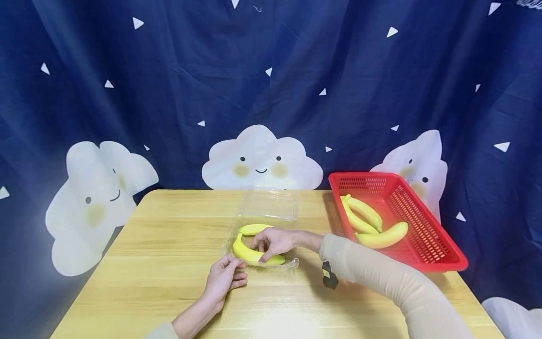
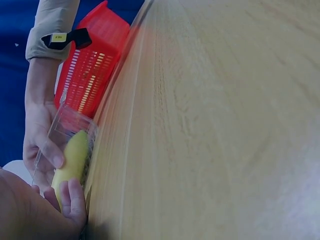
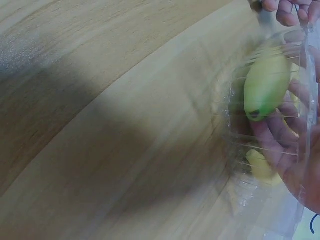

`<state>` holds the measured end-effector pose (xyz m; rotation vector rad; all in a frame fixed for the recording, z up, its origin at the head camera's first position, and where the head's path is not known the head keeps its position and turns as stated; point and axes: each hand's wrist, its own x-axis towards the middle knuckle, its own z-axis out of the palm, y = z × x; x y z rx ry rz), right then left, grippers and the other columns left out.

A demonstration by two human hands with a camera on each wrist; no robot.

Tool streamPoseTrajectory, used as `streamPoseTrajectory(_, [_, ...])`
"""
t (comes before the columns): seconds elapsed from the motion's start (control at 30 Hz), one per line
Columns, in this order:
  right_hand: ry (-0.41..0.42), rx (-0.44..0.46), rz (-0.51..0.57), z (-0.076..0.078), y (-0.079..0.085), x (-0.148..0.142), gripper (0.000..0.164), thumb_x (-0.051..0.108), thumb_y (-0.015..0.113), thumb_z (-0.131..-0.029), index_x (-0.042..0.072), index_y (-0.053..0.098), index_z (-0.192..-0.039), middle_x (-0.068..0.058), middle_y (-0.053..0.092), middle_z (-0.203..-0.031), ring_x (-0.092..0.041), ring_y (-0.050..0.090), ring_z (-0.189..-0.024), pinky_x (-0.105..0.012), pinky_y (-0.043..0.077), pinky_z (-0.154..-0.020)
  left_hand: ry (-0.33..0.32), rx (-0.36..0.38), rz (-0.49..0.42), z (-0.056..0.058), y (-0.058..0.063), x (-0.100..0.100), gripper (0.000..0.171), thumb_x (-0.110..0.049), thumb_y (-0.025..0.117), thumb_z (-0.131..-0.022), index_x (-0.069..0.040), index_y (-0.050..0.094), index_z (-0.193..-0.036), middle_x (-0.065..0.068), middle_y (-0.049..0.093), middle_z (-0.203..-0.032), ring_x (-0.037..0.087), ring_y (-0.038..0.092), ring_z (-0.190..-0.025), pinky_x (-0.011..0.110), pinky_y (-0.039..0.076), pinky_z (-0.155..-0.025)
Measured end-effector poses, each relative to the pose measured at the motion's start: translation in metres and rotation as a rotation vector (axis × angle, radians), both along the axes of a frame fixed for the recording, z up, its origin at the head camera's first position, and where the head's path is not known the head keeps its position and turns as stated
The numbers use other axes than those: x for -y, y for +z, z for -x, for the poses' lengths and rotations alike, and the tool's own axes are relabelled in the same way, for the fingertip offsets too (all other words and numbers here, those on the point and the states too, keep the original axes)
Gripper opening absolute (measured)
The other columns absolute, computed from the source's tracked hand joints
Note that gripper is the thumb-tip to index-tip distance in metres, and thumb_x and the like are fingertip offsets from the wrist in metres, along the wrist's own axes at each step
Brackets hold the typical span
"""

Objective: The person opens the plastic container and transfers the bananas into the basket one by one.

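From where I stand, both hands are busy at a clear plastic container [image 1: 291,264] in the middle of the desk [image 1: 178,235]. Its lid [image 1: 271,205] lies opened out on the far side, toward the curtain [image 1: 169,94].

The right hand [image 1: 275,240] reaches in from above and grips the front banana [image 1: 250,254], thumb on the near side, fingers curled in behind it. That banana sits in the container along its near wall, its stem end to the left and its greenish, dark-tipped end to the right. The rear banana [image 1: 254,229] lies in the container just beyond, partly covered by the right hand.

The left hand [image 1: 222,282] pinches the container's near edge toward its left corner, thumb and forefinger together on the thin plastic, the other fingers loosely bent.

Off to the right stands a red basket [image 1: 427,235] with slotted walls, set at a slant on the desk and well apart from the left hand. Three more bananas [image 1: 383,237] lie inside it, bunched toward its left side. A beige sleeve [image 1: 368,268] covers the right forearm, with a small black device [image 1: 329,276] at the cuff. The dark blue curtain carries smiling white clouds [image 1: 262,179] and little white triangles.
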<state>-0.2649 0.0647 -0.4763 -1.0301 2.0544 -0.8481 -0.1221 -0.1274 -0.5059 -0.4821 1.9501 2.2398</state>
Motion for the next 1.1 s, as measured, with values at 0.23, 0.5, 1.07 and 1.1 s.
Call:
streamPoseTrajectory(0.23, [0.022, 0.032, 0.02, -0.001, 0.004, -0.003, 0.045, 0.009, 0.082, -0.088, 0.002, 0.067, -0.13, 0.001, 0.07, -0.092, -0.007, 0.061, -0.077, -0.014, 0.05, -0.069, 0.004, 0.01, -0.004, -0.001, -0.002, 0.0, 0.014, -0.012, 0.059, -0.102, -0.003, 0.065, -0.094, 0.001, 0.071, -0.093, 0.01, 0.07, -0.069, 0.026, 0.067, -0.066])
streamPoseTrajectory(0.5, [0.005, 0.022, 0.026, 0.001, 0.006, -0.005, 0.048, 0.011, 0.084, -0.087, 0.001, 0.066, -0.131, 0.001, 0.071, -0.091, -0.006, 0.061, -0.076, -0.015, 0.05, -0.069, 0.006, 0.012, 0.002, -0.001, -0.003, 0.0, 0.014, -0.012, 0.059, -0.101, -0.003, 0.066, -0.093, 0.001, 0.071, -0.092, 0.01, 0.07, -0.069, 0.025, 0.067, -0.066])
streamPoseTrajectory(1.07, [-0.04, -0.088, 0.005, 0.003, 0.023, -0.012, 0.053, 0.017, 0.086, -0.084, 0.005, 0.068, -0.132, -0.001, 0.073, -0.098, -0.007, 0.061, -0.077, -0.017, 0.052, -0.069, 0.005, -0.004, 0.005, 0.0, -0.003, 0.0, 0.014, -0.011, 0.058, -0.101, -0.005, 0.065, -0.09, 0.001, 0.07, -0.092, 0.011, 0.069, -0.069, 0.026, 0.067, -0.067])
streamPoseTrajectory(1.1, [-0.046, -0.089, 0.006, 0.003, 0.024, -0.013, 0.053, 0.017, 0.086, -0.084, 0.005, 0.068, -0.132, -0.001, 0.073, -0.098, -0.007, 0.062, -0.076, -0.017, 0.052, -0.069, 0.003, -0.007, 0.005, 0.001, -0.003, 0.0, 0.014, -0.011, 0.058, -0.101, -0.005, 0.065, -0.09, 0.001, 0.07, -0.092, 0.011, 0.069, -0.069, 0.026, 0.067, -0.067])
